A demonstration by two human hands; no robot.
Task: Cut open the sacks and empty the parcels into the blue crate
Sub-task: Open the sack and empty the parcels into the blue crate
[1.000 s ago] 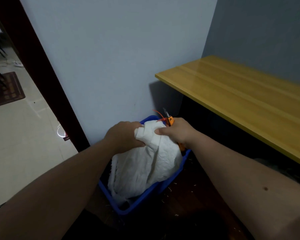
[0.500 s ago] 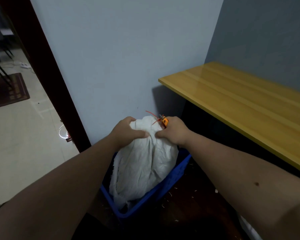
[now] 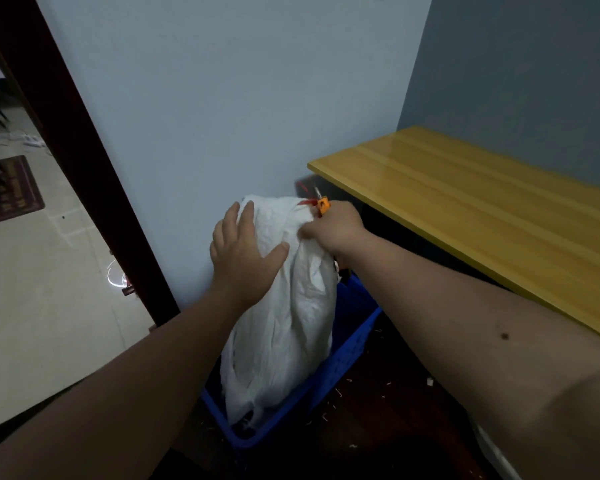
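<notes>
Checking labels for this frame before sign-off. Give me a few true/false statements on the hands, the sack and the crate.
1. The white sack stands in the blue crate. True.
2. The left hand lies flat on the sack with fingers spread. True.
3. The right hand is empty and hangs clear of the sack. False: its grip pinches the sack's top and also holds an orange cutter.
4. The crate sits on top of the yellow table. False: it is on the floor, beside the table's end.
5. Parcels lie piled on the table. False: none show there.
</notes>
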